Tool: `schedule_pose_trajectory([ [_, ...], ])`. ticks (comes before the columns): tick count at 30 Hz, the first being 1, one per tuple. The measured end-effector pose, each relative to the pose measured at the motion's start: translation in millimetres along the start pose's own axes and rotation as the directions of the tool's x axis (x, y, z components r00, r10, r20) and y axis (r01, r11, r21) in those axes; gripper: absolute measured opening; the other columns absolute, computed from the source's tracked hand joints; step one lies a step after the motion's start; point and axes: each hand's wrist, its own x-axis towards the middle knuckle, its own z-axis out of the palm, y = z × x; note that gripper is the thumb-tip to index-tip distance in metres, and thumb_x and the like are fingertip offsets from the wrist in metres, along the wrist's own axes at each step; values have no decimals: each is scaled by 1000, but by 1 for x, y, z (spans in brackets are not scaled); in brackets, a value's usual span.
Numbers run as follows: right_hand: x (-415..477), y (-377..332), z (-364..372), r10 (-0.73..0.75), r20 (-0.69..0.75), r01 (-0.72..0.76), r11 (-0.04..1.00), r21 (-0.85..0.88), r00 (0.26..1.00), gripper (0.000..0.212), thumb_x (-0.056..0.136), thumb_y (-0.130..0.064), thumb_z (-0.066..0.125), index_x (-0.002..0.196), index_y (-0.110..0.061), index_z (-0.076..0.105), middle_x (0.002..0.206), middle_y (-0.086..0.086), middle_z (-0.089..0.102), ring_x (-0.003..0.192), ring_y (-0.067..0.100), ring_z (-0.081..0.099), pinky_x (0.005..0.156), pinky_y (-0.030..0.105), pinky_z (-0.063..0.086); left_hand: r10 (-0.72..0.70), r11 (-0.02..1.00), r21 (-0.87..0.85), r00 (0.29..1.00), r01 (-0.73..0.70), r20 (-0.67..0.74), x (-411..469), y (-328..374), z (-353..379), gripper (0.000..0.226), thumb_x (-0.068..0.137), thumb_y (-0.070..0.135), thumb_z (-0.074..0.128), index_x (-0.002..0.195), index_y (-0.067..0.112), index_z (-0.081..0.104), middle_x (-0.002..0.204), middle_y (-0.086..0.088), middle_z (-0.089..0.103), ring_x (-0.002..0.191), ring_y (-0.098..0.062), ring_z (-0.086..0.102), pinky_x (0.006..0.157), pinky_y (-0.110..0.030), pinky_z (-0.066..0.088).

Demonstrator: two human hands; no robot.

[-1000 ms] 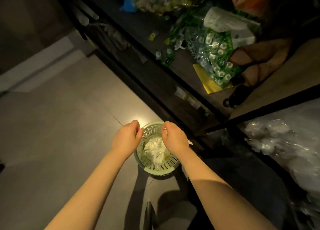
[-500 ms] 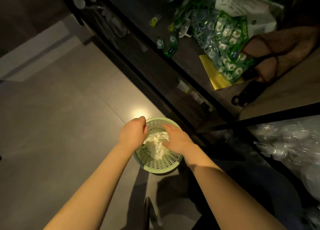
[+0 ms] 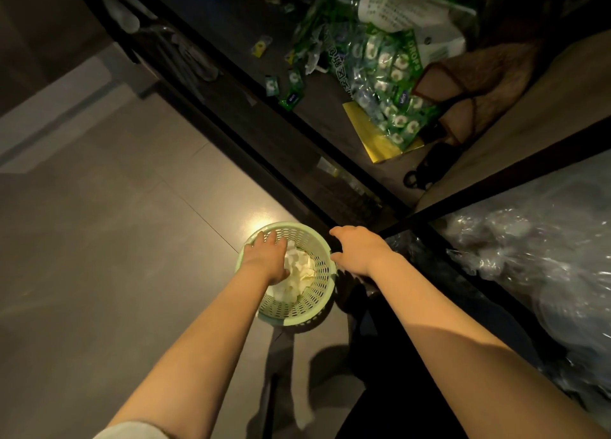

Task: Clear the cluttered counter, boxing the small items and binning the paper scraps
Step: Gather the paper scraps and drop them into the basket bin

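A pale green perforated waste basket (image 3: 314, 293) stands on the tiled floor beside the dark counter (image 3: 330, 121). White crumpled paper scraps (image 3: 299, 273) fill it. My left hand (image 3: 264, 256) hangs over the basket's left rim with its fingers spread and holds nothing that shows. My right hand (image 3: 360, 248) is just right of the basket, outside it, palm down with loose fingers and nothing in it. Small green candy packets (image 3: 287, 86) lie loose on the counter top.
A big clear bag of green candies (image 3: 386, 84) lies on a yellow sheet (image 3: 373, 137) on the counter, next to a white printed pack (image 3: 406, 5) and black scissors (image 3: 420, 174). Crinkled clear plastic (image 3: 535, 256) fills the shelf at right. Bare floor tiles (image 3: 99, 240) spread to the left.
My right hand has come out of the basket and moved right of its rim. My left hand has uncurled and spread its fingers over the basket's left side.
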Motion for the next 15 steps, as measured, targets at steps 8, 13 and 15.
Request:
schedule_pose_trajectory([
  [8, -35, -5, -9, 12, -33, -12, 1000, 7, 999, 59, 92, -30, 52, 145, -21, 28, 148, 5, 35, 132, 29, 38, 102, 46, 42, 44, 997, 69, 993, -36, -114, -39, 6, -38, 50, 88, 39, 55, 130, 12, 45, 134, -9, 48, 126, -28, 40, 101, -43, 40],
  [13, -77, -5, -25, -24, -129, 27, 999, 23, 991, 59, 91, -33, 54, 144, -21, 31, 146, 6, 39, 130, 27, 41, 101, 45, 43, 99, 988, 135, 975, -73, -197, -81, 23, -72, 52, 89, 40, 53, 132, 13, 44, 133, -8, 49, 123, -28, 45, 97, -40, 43],
  [15, -101, -4, -33, -39, -179, 45, 999, 31, 983, 58, 91, -34, 53, 144, -21, 31, 146, 5, 39, 131, 27, 41, 102, 44, 42, 126, 984, 151, 963, -91, -239, -102, 31, -86, 53, 89, 42, 53, 132, 13, 44, 133, -7, 49, 123, -27, 46, 95, -39, 44],
])
